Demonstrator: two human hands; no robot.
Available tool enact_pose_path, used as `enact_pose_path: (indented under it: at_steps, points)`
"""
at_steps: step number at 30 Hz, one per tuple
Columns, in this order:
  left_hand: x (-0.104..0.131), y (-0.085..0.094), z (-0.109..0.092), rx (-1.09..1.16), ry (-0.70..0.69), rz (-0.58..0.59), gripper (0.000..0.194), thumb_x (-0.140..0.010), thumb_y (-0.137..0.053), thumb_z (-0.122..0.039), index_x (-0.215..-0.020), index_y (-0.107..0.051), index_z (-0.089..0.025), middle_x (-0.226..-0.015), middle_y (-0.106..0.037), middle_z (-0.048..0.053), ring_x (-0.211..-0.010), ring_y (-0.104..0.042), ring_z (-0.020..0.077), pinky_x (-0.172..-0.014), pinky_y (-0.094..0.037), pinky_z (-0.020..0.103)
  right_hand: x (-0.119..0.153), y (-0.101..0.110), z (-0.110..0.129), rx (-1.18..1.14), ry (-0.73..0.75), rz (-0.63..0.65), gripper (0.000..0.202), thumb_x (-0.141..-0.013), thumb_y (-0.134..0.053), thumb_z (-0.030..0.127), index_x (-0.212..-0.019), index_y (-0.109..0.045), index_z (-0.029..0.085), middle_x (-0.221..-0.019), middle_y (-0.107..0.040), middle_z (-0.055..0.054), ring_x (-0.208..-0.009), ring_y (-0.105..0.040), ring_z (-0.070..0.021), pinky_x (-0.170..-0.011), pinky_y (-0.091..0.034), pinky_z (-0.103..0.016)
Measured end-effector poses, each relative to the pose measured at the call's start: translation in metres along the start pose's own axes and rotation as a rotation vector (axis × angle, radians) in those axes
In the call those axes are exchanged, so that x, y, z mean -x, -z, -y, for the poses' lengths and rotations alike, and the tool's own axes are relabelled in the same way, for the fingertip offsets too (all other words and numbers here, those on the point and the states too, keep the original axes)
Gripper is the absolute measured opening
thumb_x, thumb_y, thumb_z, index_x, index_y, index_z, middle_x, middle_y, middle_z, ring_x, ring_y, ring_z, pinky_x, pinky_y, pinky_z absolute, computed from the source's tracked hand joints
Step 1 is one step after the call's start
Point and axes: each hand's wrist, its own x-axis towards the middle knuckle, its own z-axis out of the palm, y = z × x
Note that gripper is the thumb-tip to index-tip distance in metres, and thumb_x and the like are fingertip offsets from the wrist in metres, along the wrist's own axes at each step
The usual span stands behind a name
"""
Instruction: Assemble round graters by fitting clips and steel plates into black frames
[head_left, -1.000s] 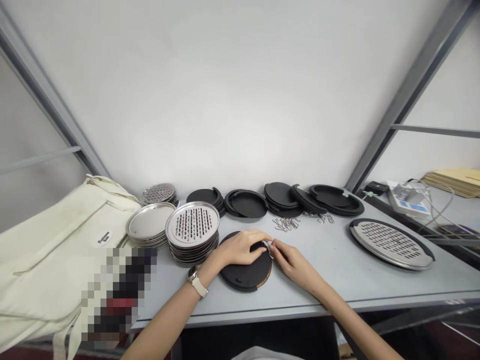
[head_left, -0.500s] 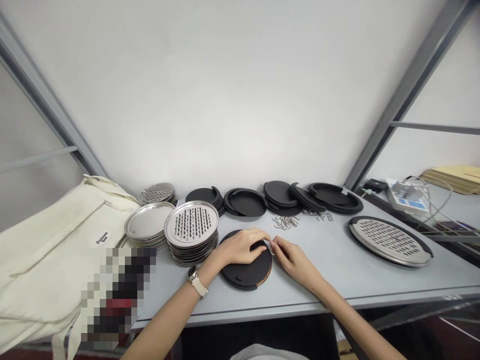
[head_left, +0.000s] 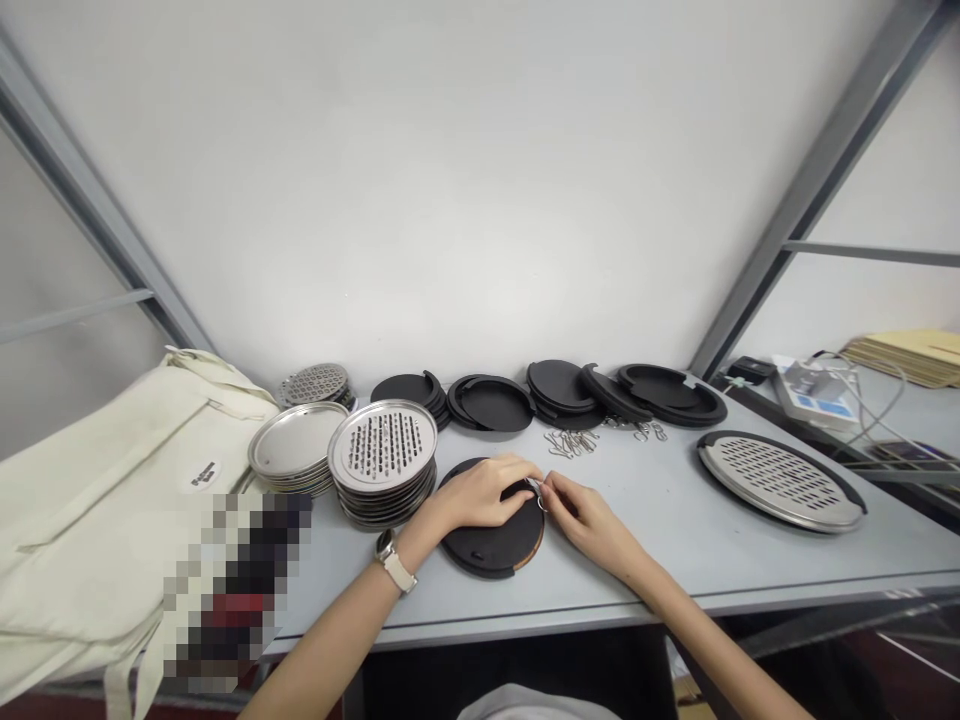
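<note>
A black round tray (head_left: pixel 491 552) with a brown strip along its right edge lies near the front of the table. My left hand (head_left: pixel 484 492) rests over it, fingers bent round its upper right rim, thumb and forefinger drawn together. Between my two hands shows a small silver metal hook (head_left: pixel 541 503), looped at its lower end. My right hand (head_left: pixel 581 510) pinches this hook between thumb and forefinger, just off the tray's right edge. The fingertips partly hide the hook, so how it meets the tray cannot be made out.
Metal graters (head_left: pixel 382 450) and plain metal plates (head_left: pixel 296 440) stand stacked on the left beside a cream bag (head_left: pixel 127 470). Black trays (head_left: pixel 495 403) line the wall, with loose hooks (head_left: pixel 571 443) before them. A grater in a black holder (head_left: pixel 784 480) lies right.
The hook has turned slightly in my fingertips, so its loop shows rounder now. Both hands stay almost in place, and the tray has not visibly moved.
</note>
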Motion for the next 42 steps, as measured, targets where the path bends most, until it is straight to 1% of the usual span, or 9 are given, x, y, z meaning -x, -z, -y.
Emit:
enact_pose_path:
  at_steps: [4,10,15,21,29,39,42]
  points:
    - [-0.0001,-0.0002,-0.0003,0.002,0.003,-0.002,0.028,-0.091,-0.051,-0.015,-0.118,-0.055,-0.02,-0.114,-0.064,0.006,-0.108,-0.059,0.0196,-0.097,-0.045,0.033,-0.0002,-0.0007,-0.0005,0.001,0.014,0.022,0.03,-0.1,-0.035,0.037,-0.074,-0.041,0.022,-0.063,-0.045,0.004,-0.058,-0.043,-0.0145,-0.056,-0.034,-0.026]
    - [0.0,0.0001,-0.0008,-0.011,0.004,0.002,0.025,-0.092,-0.051,-0.015,-0.116,-0.055,-0.02,-0.112,-0.063,0.006,-0.107,-0.059,0.0193,-0.096,-0.045,0.031,-0.0012,0.0009,0.0002,-0.005,0.027,0.042,0.028,-0.101,-0.033,0.035,-0.078,-0.045,0.022,-0.069,-0.052,0.002,-0.063,-0.049,-0.0163,-0.062,-0.038,-0.027]
    - [-0.0005,0.0,-0.0013,-0.089,-0.007,0.002,0.019,-0.092,-0.051,-0.017,-0.111,-0.055,-0.018,-0.107,-0.063,0.007,-0.103,-0.058,0.0203,-0.093,-0.045,0.032,-0.0006,0.0025,-0.0005,-0.016,0.016,0.055,0.031,-0.102,-0.032,0.036,-0.079,-0.047,0.021,-0.07,-0.052,0.001,-0.065,-0.05,-0.0166,-0.064,-0.039,-0.027]
    - [-0.0009,-0.0003,-0.0006,-0.169,-0.022,0.013,0.014,-0.093,-0.049,-0.019,-0.106,-0.054,-0.017,-0.102,-0.062,0.007,-0.101,-0.056,0.0213,-0.093,-0.045,0.033,-0.0015,0.0016,-0.0004,-0.002,0.024,0.063,0.031,-0.101,-0.033,0.035,-0.081,-0.051,0.021,-0.072,-0.055,0.0,-0.067,-0.052,-0.0175,-0.064,-0.04,-0.027]
    - [-0.0012,-0.0024,0.0004,-0.207,-0.042,0.004,0.019,-0.093,-0.049,-0.02,-0.111,-0.053,-0.016,-0.107,-0.06,0.008,-0.106,-0.055,0.0215,-0.098,-0.042,0.034,-0.003,0.0005,-0.0008,0.012,0.042,0.059,0.028,-0.101,-0.034,0.033,-0.081,-0.049,0.022,-0.073,-0.058,0.0,-0.066,-0.054,-0.0173,-0.064,-0.04,-0.027]
    - [-0.0008,-0.0029,0.0004,-0.243,-0.014,-0.002,0.017,-0.093,-0.05,-0.022,-0.108,-0.054,-0.017,-0.104,-0.06,0.007,-0.103,-0.055,0.021,-0.096,-0.042,0.033,-0.0022,0.0015,0.0028,0.043,0.043,0.051,0.028,-0.101,-0.034,0.032,-0.077,-0.046,0.022,-0.07,-0.056,0.001,-0.063,-0.052,-0.0166,-0.062,-0.039,-0.026]
    - [-0.0004,-0.0032,0.0008,-0.239,-0.007,0.009,0.018,-0.093,-0.051,-0.025,-0.109,-0.054,-0.018,-0.107,-0.06,0.007,-0.106,-0.055,0.0213,-0.098,-0.041,0.034,-0.0021,0.0013,0.0017,0.048,0.051,0.051,0.028,-0.101,-0.034,0.032,-0.078,-0.047,0.022,-0.071,-0.057,0.0,-0.064,-0.053,-0.0168,-0.062,-0.04,-0.026]
